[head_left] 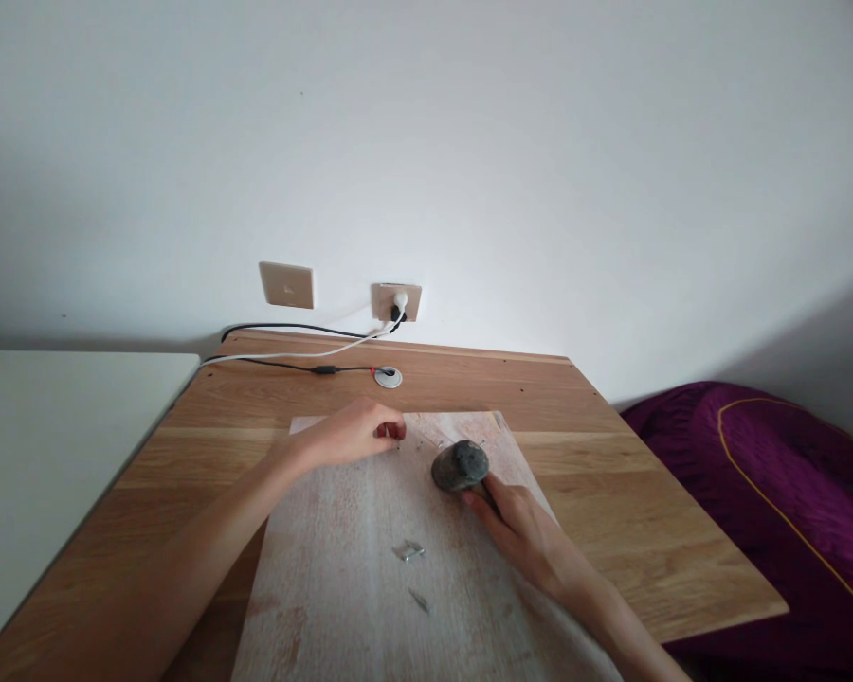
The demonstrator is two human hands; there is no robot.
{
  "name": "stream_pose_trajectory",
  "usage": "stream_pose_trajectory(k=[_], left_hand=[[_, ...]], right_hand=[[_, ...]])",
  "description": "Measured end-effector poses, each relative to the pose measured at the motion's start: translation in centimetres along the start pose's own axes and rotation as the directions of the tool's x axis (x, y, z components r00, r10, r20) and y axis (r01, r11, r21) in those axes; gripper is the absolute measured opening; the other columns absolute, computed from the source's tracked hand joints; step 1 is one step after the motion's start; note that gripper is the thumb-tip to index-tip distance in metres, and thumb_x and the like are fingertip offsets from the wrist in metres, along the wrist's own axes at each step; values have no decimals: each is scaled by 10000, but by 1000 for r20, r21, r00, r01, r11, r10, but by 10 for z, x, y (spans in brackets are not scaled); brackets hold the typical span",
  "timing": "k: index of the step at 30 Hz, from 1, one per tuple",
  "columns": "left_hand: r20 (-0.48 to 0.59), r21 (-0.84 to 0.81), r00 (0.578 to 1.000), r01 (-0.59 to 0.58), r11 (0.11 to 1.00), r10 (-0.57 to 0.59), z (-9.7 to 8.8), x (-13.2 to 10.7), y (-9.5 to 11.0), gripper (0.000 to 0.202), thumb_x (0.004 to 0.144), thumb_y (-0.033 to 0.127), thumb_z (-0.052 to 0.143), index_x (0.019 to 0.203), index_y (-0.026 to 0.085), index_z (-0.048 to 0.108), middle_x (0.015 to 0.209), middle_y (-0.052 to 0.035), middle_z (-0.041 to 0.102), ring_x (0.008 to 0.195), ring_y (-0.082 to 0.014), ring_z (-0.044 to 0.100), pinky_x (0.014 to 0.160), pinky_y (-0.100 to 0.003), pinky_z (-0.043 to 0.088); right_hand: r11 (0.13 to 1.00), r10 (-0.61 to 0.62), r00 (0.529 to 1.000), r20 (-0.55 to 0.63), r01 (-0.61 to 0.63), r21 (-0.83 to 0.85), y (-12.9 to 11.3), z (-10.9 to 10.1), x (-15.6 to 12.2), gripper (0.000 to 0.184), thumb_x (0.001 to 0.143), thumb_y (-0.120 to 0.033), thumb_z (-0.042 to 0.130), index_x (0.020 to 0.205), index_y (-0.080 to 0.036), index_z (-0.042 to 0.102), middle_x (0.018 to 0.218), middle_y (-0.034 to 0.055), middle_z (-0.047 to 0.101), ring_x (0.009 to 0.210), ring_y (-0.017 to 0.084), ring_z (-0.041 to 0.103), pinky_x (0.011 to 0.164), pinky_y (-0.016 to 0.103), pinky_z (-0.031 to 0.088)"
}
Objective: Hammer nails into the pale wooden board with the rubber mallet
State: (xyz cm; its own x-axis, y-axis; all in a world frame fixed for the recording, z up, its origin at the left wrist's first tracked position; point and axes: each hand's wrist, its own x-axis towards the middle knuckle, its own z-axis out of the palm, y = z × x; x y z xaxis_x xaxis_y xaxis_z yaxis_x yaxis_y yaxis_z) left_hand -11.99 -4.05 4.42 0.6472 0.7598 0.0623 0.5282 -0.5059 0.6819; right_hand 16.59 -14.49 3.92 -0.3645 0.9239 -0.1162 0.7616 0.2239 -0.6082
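One mallet (460, 465) in right hand (522, 530); left hand (361, 426) at pale board (341, 568).

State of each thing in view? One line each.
Left hand: fingers curled low at board, grip unclear
Right hand: closed on mallet
Mallet: held over board
Board: flat on table
Far nails: standing, depth unclear
Loose nails: lying on board
White plug: in socket
Purple cloth: wrinkled
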Motion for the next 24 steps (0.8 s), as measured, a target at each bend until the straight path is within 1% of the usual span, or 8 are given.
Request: stream_pose_trajectory(k=[3, 7, 13, 18, 24], left_hand=[[10, -2, 1000, 11, 1000, -11, 0, 0, 3, 127, 831, 80, 656, 842, 179, 735, 776, 12, 733, 706, -135, 651, 685, -222, 424], [15, 1, 1000, -2, 1000, 2, -1, 0, 5, 124, 832, 82, 655, 833, 182, 728, 763, 22, 720, 689, -127, 634, 683, -221, 413], [8, 19, 1000, -1, 1000, 1, -1, -1, 3, 119, 828, 85, 654, 833, 184, 721, 758, 24, 715, 685, -126, 634, 687, -222, 407], [13, 32, 1000, -1, 999, 0, -1, -1, 2, 124, 826, 90, 643, 827, 187, 720, 770, 16, 725, 697, -135, 645, 682, -226, 404], [18, 43, 1000, 1, 999, -2, 0, -1, 3, 123, 821, 91, 641, 820, 186, 719, 768, 17, 722, 697, -134, 641, 670, -224, 399]], right_hand=[[1000, 5, 1000, -5, -5, -6, 0, 0, 0, 303, 1082, -458, 375, 910, -238, 492, 802, 23, 653, 771, 226, 625, 691, 321, 356], [1000, 27, 1000, 4, -27, -9, 1, 1, 0, 299, 1079, -461, 379, 921, -237, 498, 798, 28, 660, 774, 233, 632, 685, 324, 355], [1000, 3, 1000, 0, -3, -19, 4, 2, 0, 311, 1079, -469, 362, 922, -237, 497, 810, 34, 666, 776, 234, 631, 694, 329, 362], [999, 17, 1000, -8, -17, -27, 3, 2, 1, 301, 1073, -465, 371, 940, -233, 509, 837, 46, 685, 816, 249, 653, 697, 330, 368], [1000, 3, 1000, 1, -3, -20, 1, 0, 0, 300, 1077, -456, 360, 934, -234, 503, 813, 36, 677, 772, 234, 641, 673, 322, 358]])
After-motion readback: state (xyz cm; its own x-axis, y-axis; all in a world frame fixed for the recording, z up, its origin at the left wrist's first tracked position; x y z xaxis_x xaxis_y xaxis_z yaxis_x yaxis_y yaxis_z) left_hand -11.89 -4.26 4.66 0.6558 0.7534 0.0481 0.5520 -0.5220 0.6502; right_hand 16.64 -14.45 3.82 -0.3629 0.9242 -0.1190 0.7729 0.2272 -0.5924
